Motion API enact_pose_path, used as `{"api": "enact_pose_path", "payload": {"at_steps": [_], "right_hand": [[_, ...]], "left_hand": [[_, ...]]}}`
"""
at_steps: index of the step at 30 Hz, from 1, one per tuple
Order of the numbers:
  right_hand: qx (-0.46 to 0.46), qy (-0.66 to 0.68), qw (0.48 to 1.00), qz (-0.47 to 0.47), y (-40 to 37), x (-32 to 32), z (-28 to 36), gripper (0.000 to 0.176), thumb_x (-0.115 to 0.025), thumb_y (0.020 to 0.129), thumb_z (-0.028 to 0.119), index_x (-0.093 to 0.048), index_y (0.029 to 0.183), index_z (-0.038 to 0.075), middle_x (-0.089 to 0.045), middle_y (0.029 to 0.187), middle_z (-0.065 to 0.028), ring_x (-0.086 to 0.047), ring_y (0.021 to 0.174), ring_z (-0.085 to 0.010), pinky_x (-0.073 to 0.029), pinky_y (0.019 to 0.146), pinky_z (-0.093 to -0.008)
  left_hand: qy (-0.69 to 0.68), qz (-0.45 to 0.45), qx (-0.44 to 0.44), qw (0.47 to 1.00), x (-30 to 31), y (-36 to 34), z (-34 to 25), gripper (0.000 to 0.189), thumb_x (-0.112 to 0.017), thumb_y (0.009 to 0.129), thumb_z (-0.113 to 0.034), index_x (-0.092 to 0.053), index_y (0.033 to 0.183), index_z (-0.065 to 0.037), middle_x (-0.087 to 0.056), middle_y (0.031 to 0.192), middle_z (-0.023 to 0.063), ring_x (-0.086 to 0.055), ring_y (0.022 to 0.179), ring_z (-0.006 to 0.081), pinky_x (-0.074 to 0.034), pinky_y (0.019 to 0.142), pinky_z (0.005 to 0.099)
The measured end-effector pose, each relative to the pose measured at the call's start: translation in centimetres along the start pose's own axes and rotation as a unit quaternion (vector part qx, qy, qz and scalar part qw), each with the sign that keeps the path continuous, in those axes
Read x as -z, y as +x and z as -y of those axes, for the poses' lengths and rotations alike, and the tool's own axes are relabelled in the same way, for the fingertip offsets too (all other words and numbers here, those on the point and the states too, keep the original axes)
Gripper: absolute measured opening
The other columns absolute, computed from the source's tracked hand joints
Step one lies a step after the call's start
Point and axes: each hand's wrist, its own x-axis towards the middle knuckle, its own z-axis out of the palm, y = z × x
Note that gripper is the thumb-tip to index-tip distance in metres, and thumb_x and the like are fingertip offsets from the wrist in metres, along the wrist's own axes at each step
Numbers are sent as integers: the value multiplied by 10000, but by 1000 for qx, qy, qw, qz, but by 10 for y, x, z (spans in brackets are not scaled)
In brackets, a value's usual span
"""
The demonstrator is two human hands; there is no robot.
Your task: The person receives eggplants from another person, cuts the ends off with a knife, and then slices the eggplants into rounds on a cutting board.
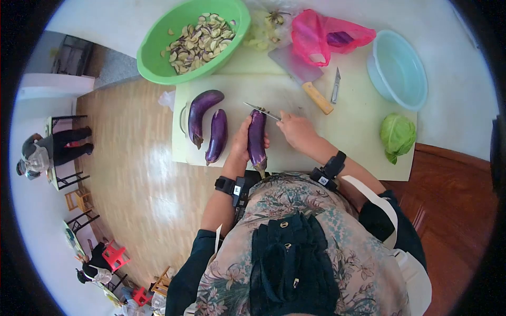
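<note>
My left hand (242, 139) is wrapped round a purple eggplant (256, 138), whose stem end points toward my body. In my right hand (298, 130) is a small knife (262, 110), its blade lying across the far tip of that eggplant. Two more whole eggplants, a curved one (197, 113) and a straighter one (217, 136), rest on the cutting board (240, 89) left of my hands. Sliced eggplant (200, 45) fills part of a green basin (153, 63) at the top left.
A cleaver (316, 97), a small blade (336, 86), a pink bag (311, 39) with eggplant inside, a clear bag (261, 29) of scraps, a blue basin (387, 68) and a cabbage (397, 134) lie around the board. Other people stand or sit far left.
</note>
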Motion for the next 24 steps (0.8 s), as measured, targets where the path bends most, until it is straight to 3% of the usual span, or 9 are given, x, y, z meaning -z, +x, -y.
{"api": "enact_pose_path", "payload": {"at_steps": [4,7,9,12,22,24], "right_hand": [[-3,6,1000,-2,-6,2,-5,346,-450,921,231,-452,1214,46,-588,889,-193,-589,823,-375,-465,689,-467],[12,-32,999,-3,-13,8,-3,379,-458,917,208,-431,1290,142,-565,873,-168,-584,770,-366,-469,656,-461],[85,-33,996,-3,-18,4,-11,525,-461,856,86,-359,1366,160,-547,797,-171,-590,725,-369,-485,638,-461],[76,-27,997,2,-18,0,-16,595,-455,823,36,-339,1383,197,-524,774,-158,-586,695,-366,-489,618,-450],[63,-8,998,-30,7,-16,-15,568,-462,834,65,-355,1374,206,-541,805,-182,-600,655,-372,-497,584,-462],[51,-26,998,-23,7,-15,-18,534,-467,847,78,-389,1359,209,-540,809,-154,-578,662,-341,-476,575,-428]], "left_hand": [[3,-8,0,1000,-2,-1,-2,480,-448,911,-458,-530,1031,-1,-609,715,162,-618,545,259,-541,491,367],[-8,-6,8,1000,-2,-1,-4,474,-448,911,-455,-530,1015,0,-609,714,162,-617,542,260,-540,486,367],[-7,-6,9,1000,-1,0,-2,485,-446,909,-460,-528,997,10,-602,711,160,-616,542,260,-538,482,369],[0,2,7,1000,-1,2,-3,499,-442,906,-468,-526,982,18,-596,707,155,-614,537,258,-536,478,369],[26,-15,31,999,-6,-3,-6,506,-431,909,-481,-516,1014,7,-600,722,144,-615,528,248,-532,455,357],[32,-25,31,999,-5,-3,-7,507,-430,911,-476,-515,1020,12,-604,729,148,-615,527,248,-533,455,357]]}}
